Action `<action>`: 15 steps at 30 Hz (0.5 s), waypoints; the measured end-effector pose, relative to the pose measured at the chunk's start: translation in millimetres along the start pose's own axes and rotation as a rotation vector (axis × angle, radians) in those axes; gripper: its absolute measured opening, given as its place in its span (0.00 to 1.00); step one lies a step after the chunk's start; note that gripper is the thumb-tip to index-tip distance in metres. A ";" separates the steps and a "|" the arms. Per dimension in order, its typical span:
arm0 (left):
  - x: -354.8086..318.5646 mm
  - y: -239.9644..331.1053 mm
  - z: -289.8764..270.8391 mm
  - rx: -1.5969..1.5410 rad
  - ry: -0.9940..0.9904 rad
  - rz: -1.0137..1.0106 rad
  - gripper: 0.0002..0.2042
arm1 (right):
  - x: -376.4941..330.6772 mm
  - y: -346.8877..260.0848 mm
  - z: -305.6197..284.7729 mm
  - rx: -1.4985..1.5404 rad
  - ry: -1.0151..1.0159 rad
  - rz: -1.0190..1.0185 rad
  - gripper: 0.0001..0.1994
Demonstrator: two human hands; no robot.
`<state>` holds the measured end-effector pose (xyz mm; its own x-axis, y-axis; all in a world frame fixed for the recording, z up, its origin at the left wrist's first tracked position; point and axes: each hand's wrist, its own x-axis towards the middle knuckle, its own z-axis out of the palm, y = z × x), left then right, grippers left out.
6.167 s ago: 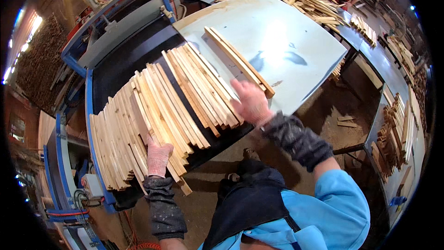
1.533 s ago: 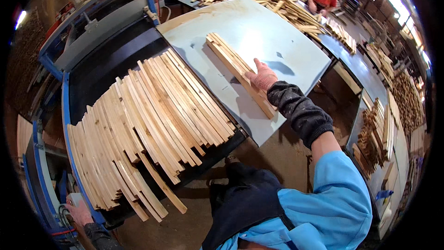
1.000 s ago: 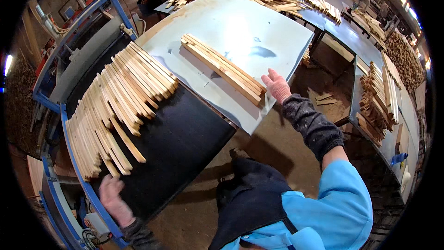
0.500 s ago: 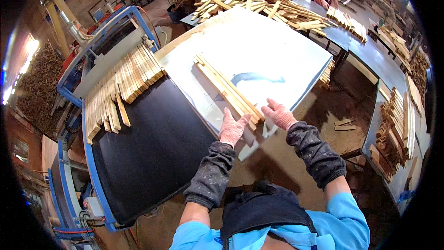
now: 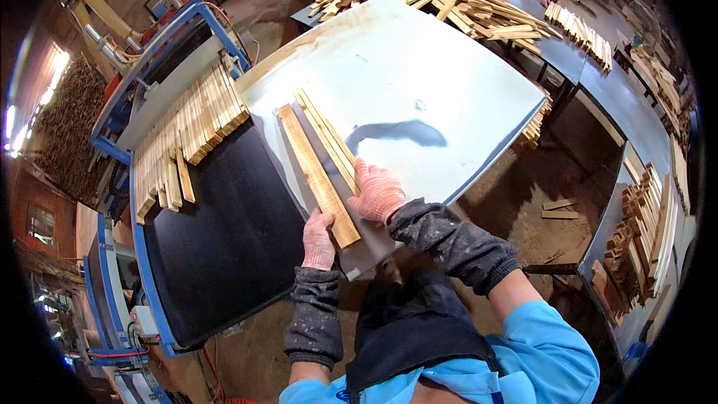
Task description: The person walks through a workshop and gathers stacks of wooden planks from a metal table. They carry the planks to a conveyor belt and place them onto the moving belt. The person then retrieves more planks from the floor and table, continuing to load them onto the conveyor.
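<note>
The pale tabletop (image 5: 441, 75) spreads across the centre of the frame, its bright surface apparently serving as an open place for sorting timber beside the black bed (image 5: 217, 269) at left-centre. On that bed, a row of strips (image 5: 187, 127) lies side by side toward the upper left, probably packed close to keep it orderly. Near the middle of the frame, a broad wooden piece (image 5: 317, 172) and a narrower pair of strips (image 5: 323, 131) slope down toward the person, which likely puts their ends within easy reach. The gloved right hand (image 5: 378, 193) reaches over the pair's lower end, and the left hand (image 5: 318, 241) meets the broad piece's left edge (whether either grips fully cannot be told, since fingers are hidden).
</note>
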<state>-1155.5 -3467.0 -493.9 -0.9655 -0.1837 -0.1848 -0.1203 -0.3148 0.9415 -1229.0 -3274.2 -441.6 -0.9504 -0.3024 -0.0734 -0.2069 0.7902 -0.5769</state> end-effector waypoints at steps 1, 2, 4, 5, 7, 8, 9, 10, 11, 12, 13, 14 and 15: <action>-7.9 6.7 8.2 -0.076 -0.012 -0.013 0.23 | 5.7 -0.8 2.2 -0.049 -0.018 -0.026 0.46; -5.1 6.1 9.2 -0.099 -0.007 -0.041 0.23 | 10.4 0.3 -0.4 -0.072 -0.025 -0.029 0.46; -2.4 8.1 0.2 -0.143 0.008 -0.094 0.25 | 25.1 6.2 -1.5 0.037 -0.052 -0.004 0.46; 0.5 7.7 -2.6 -0.181 0.017 -0.120 0.25 | 30.6 13.0 -2.7 0.092 -0.061 0.014 0.46; -4.3 7.7 -16.8 -0.268 0.063 -0.151 0.27 | 30.6 25.6 -1.1 0.352 -0.058 -0.032 0.48; 1.3 -0.9 -40.2 -0.424 -0.116 -0.204 0.28 | 29.2 35.8 -3.2 0.479 -0.055 -0.049 0.48; 2.3 -1.4 -38.9 -0.482 -0.123 -0.208 0.29 | 26.5 46.4 -7.3 0.614 -0.063 -0.053 0.49; 4.3 -1.7 -32.0 -0.533 -0.134 -0.220 0.29 | 23.3 60.2 -12.5 0.756 -0.065 -0.048 0.50; 5.3 -1.9 -23.7 -0.584 -0.143 -0.231 0.29 | 20.7 73.7 -16.8 0.897 -0.066 -0.043 0.51; 5.1 2.5 -9.9 -0.502 -0.044 -0.235 0.30 | 18.4 88.5 -14.7 0.943 -0.067 -0.031 0.51; 9.6 0.9 -7.9 -0.550 -0.081 -0.244 0.30 | 15.8 103.0 -16.7 0.984 -0.063 -0.023 0.52; 13.9 -1.8 -6.2 -0.599 -0.117 -0.252 0.30 | 12.9 115.2 -18.6 1.025 -0.059 -0.015 0.52; 20.5 -3.0 -2.8 -0.647 -0.157 -0.258 0.31 | 8.3 122.3 -26.2 1.006 -0.052 0.017 0.52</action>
<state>-1174.3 -3472.4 -501.4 -0.9526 0.0922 -0.2899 -0.2348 -0.8286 0.5082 -1268.3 -3166.1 -491.4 -0.9350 -0.3374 -0.1095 0.1216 -0.0149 -0.9925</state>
